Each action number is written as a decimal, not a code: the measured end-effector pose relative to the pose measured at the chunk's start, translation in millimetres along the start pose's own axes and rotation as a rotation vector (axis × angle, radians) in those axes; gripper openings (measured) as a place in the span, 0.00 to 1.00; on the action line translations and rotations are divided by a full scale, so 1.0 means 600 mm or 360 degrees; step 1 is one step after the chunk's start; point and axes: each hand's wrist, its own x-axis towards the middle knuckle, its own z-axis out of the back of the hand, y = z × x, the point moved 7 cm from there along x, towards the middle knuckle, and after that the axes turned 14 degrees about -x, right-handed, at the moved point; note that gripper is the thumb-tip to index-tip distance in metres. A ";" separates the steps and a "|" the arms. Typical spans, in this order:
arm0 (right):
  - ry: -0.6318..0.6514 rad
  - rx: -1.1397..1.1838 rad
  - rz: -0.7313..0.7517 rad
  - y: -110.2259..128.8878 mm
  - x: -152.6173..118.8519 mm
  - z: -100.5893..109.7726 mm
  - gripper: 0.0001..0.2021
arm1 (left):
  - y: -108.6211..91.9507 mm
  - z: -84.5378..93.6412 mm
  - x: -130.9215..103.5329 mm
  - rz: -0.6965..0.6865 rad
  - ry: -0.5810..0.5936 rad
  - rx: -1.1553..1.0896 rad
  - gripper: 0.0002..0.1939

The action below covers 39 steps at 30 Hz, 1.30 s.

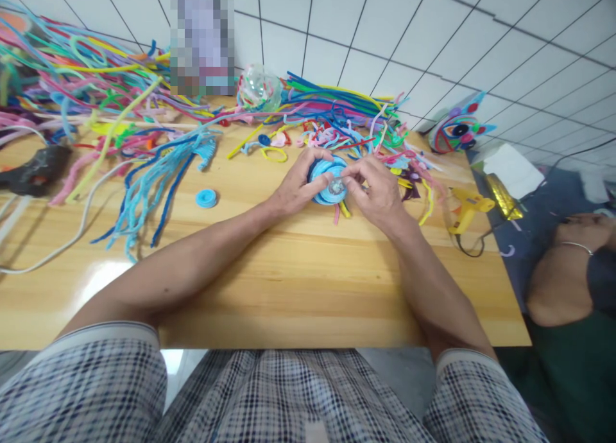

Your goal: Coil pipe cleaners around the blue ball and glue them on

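Over the middle of the table, my left hand [299,185] grips a round blue coil of pipe cleaners [323,196] from its left side, thumb across the top. A pale, shiny patch shows at the coil's centre. My right hand [373,187] is at the coil's right side, thumb and forefinger pinched together over that patch; what lies between those fingertips is too small to make out. Pink and yellow pipe-cleaner ends [342,210] poke out below the coil. A smaller flat blue coil [206,198] lies on the table to the left.
Loose pipe cleaners [110,77] heap along the back and left, with a blue bundle [149,186] nearer. A black glue gun [36,170] lies far left, a yellow one [469,210] right. A clear ball [258,88] and colourful figure [459,128] stand behind. Another person's arm [561,279] is at right.
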 end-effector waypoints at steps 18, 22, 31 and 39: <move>-0.0026 0.0049 0.0007 -0.004 0.000 0.000 0.06 | -0.006 0.002 0.000 0.0008 -0.0053 0.0047 0.30; -0.0024 0.0035 0.0000 -0.005 -0.001 -0.004 0.06 | -0.005 0.001 0.000 0.0005 -0.0050 0.0054 0.31; -0.0087 0.0047 0.0054 0.001 -0.001 -0.003 0.05 | -0.006 -0.001 -0.003 0.0011 -0.0054 0.0054 0.27; -0.0055 0.0024 0.0012 0.000 -0.001 -0.007 0.05 | -0.008 0.001 -0.005 0.0018 -0.0037 0.0052 0.28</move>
